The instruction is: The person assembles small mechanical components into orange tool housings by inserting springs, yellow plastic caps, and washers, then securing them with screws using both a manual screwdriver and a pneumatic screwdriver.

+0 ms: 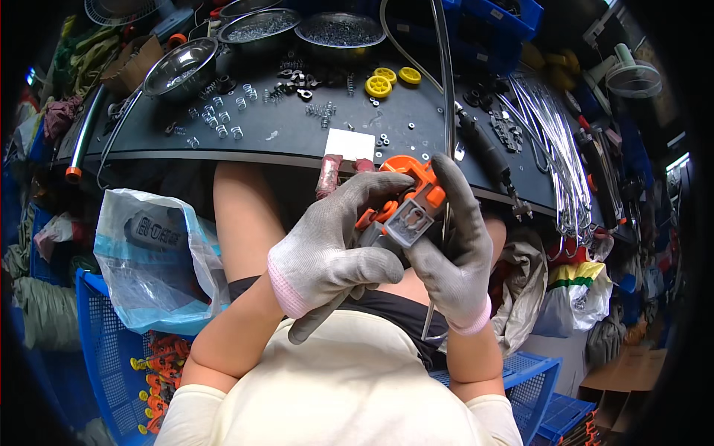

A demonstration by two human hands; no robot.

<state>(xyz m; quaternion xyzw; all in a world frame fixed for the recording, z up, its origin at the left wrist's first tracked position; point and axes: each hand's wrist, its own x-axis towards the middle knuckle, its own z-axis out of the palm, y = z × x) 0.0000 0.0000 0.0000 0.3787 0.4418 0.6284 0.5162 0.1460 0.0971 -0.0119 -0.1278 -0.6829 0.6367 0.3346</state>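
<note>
While both hands work above the lap, just in front of the table edge, an orange-and-grey plastic assembly with a rectangular grey face (410,221) sits between them. The left hand in a pale grey glove with a pink cuff (323,241) has its fingers partly curled, gripping the assembly's left side, its forefinger reaching over the orange top. The right hand, gloved alike (455,249), holds the other side between a bent thumb below and raised fingers; how tightly they press, I cannot tell. A long, shiny metal rod (448,97) passes beside the right hand's fingers. Beyond, the dark grey tabletop (279,137) bears yellow spoked plastic wheels (378,87), small silvery coil springs (222,131) and a white square piece (349,144).
</note>
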